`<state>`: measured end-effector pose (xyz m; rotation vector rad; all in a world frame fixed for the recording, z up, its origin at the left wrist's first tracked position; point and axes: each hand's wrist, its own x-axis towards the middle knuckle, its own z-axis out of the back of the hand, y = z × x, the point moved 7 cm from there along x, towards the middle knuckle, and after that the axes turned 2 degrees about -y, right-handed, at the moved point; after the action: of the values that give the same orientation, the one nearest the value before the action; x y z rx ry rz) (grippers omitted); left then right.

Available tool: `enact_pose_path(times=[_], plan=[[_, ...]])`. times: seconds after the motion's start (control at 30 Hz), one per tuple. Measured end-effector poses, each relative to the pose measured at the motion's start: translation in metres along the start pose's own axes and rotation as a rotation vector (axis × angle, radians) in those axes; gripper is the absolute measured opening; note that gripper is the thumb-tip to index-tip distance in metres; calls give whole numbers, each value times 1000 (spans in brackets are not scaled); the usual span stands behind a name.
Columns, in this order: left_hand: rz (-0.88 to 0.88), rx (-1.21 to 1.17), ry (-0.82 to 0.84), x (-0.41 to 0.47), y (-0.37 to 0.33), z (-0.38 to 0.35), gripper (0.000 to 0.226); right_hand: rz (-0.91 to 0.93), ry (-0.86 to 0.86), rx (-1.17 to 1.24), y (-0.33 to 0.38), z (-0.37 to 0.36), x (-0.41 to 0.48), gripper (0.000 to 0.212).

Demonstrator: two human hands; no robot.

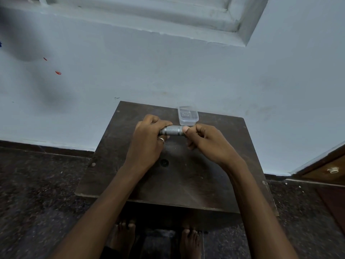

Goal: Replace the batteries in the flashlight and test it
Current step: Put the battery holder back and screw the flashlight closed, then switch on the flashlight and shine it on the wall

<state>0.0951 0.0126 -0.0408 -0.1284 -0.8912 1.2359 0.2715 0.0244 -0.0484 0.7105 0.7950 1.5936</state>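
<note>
- flashlight (172,130): small metal cylinder, knurled grey barrel, held level above the tabletop (186,176), spanning the gap between both hands.
- left hand (147,139): fingers curled closed around one end, which is buried in the fist; can't tell if that end is head or tail. Ring on one finger.
- right hand (203,140): pinching the other end, thumb pad flat on the barrel edge, other fingers folded under. Cap seam hidden by the thumb.
- Judgement: opposed grips on the two ends look like a twist to unscrew or tighten an end cap. Direction not readable from a single frame.
- Handling, judged: rigid metal, dense for its size, won't deform. Knurling gives good friction, so grip there; smooth ends would slip. Best hold: one hand wrapped on the knurled body, the other on the cap only.
- Risk: once a cap comes free, cells or a spring could drop out; keep the open end up and over the tabletop.
- Just beyond the right hand: clear plastic box (187,115), lid off, on the tabletop. Something small inside, too blurred to identify; maybe batteries.
- Below the left hand: dark round mark (164,162) on the tabletop; hole or loose part, cannot tell.
- Further out: pale wall behind, speckled dark floor, bare feet under the near edge.
</note>
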Motion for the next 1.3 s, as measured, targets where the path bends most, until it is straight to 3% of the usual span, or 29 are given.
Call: enact_pose_path(times=[0.1, 0.2, 0.37, 0.5, 0.6, 0.8, 0.97, 1.3], plan=[[15, -17, -7, 0, 1, 0, 45, -4, -15, 68, 0, 1, 1, 18], [17, -19, 2, 0, 2, -1, 45, 3, -19, 78, 4, 2, 2, 14], [22, -35, 8, -1, 0, -3, 43, -4, -56, 72, 6, 5, -1, 16], [57, -104, 54, 3, -2, -1, 52, -58, -96, 273, 2, 7, 0, 19], [180, -237, 140, 3, 3, -2, 60, -129, -156, 439, -5, 12, -1, 23], [379, -543, 148, 3, 9, -2, 40, -242, -380, 748, -7, 17, -8, 37], [367, -595, 90, 3, 8, -5, 40, -258, -506, 847, 3, 5, -15, 41], [336, -640, 108, 1, -1, -7, 42, -246, -559, 926, 9, -2, -16, 41]])
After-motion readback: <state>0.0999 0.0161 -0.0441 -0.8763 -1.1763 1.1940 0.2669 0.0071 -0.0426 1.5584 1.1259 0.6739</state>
